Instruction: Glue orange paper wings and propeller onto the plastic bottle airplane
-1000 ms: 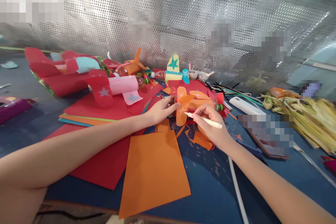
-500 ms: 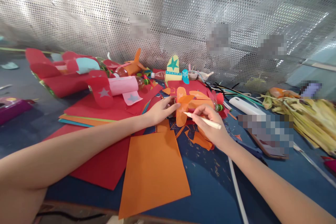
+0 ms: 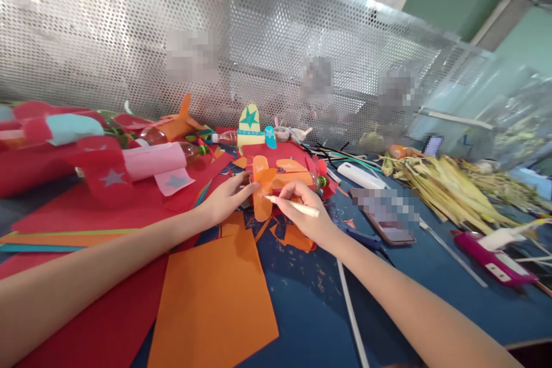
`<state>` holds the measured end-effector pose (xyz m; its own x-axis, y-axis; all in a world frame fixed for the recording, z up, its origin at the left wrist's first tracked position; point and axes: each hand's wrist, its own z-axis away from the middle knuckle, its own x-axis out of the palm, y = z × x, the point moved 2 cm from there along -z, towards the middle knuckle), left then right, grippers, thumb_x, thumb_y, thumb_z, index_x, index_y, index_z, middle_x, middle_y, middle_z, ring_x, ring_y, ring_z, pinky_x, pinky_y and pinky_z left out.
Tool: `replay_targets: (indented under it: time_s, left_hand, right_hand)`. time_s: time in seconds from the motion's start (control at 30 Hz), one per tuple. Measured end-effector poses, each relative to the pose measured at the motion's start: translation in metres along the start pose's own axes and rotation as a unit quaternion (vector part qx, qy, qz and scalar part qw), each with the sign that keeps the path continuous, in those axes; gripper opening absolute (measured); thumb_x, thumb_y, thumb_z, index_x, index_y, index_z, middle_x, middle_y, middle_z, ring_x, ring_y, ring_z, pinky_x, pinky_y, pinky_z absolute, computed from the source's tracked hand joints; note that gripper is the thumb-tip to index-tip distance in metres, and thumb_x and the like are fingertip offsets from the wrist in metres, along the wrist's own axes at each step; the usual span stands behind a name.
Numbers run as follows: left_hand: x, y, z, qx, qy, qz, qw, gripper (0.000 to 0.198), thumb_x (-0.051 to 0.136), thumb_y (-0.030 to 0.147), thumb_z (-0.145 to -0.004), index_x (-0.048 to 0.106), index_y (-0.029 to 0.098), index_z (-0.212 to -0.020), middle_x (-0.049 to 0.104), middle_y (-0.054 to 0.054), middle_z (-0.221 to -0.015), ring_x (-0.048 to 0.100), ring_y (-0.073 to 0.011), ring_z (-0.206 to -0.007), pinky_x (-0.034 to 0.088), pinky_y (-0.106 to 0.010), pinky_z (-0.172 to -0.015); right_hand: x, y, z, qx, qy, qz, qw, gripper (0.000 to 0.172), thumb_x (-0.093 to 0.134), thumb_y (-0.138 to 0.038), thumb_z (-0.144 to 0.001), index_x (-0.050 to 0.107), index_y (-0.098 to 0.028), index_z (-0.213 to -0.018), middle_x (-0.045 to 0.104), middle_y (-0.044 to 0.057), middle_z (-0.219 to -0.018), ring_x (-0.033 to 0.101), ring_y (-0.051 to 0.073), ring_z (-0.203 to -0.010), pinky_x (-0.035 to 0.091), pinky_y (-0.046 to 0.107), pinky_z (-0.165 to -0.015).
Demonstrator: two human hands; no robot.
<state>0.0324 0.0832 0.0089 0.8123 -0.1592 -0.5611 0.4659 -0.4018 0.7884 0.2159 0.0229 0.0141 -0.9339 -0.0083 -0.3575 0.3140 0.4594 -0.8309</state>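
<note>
My right hand (image 3: 314, 225) pinches a white pen (image 3: 304, 207), its tip touching an orange paper piece on a toy plane (image 3: 262, 207) made from a plastic bottle. On the plane's left, my left hand (image 3: 222, 202) grips its end between thumb and fingers; the fingertips are partly hidden. Orange paper scraps (image 3: 295, 238) lie just below the plane. A large orange sheet (image 3: 215, 299) is spread nearer to me, overlapping red sheets (image 3: 103, 305) at the left.
Other paper-covered bottle planes stand behind and left, including a pink one (image 3: 153, 162) and a yellow one (image 3: 250, 138). At right lie a white glue gun (image 3: 360, 175), a phone (image 3: 392, 230), dried husks (image 3: 457, 190) and a magenta power strip (image 3: 494, 259). A perforated metal panel (image 3: 267, 40) rises behind.
The view has swung right, so the scene sits further left and the magenta power strip shows at right. Both hands keep their hold on the pen and the plane.
</note>
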Motion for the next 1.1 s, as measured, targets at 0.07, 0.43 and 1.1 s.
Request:
replay_targets:
  time_s: [0.07, 0.43, 1.1]
  left_hand:
    - [0.000, 0.002, 0.000, -0.002, -0.005, 0.001, 1.000, 0.059, 0.042, 0.061, -0.081, 0.057, 0.017, -0.116, 0.068, -0.006, -0.115, 0.060, -0.0287, -0.109, 0.049, -0.035, -0.092]
    - [-0.001, 0.003, 0.000, -0.001, -0.010, 0.000, 1.000, 0.058, 0.041, 0.060, -0.082, 0.057, 0.016, -0.117, 0.069, -0.007, -0.110, 0.062, -0.0275, -0.103, 0.048, -0.034, -0.092]
    - [0.004, -0.001, 0.001, 0.003, -0.030, 0.014, 0.999, 0.061, 0.039, 0.058, -0.083, 0.052, 0.014, -0.123, 0.067, -0.008, -0.107, 0.062, -0.0255, -0.104, 0.048, -0.036, -0.093]
  right_hand:
    - [0.000, -0.001, 0.000, 0.000, -0.001, -0.006, 1.000, 0.023, 0.059, -0.042, -0.082, 0.049, -0.022, -0.077, 0.056, 0.000, -0.077, 0.054, 0.013, -0.067, 0.047, 0.026, -0.062]
    - [0.001, -0.004, -0.001, 0.003, 0.005, -0.022, 1.000, 0.022, 0.060, -0.039, -0.081, 0.048, -0.022, -0.074, 0.054, -0.002, -0.074, 0.054, 0.013, -0.066, 0.045, 0.026, -0.062]
    - [0.001, 0.007, 0.003, -0.004, 0.012, 0.007, 1.000, 0.022, 0.061, -0.040, -0.084, 0.050, -0.022, -0.077, 0.055, -0.001, -0.074, 0.053, 0.012, -0.064, 0.044, 0.024, -0.059]
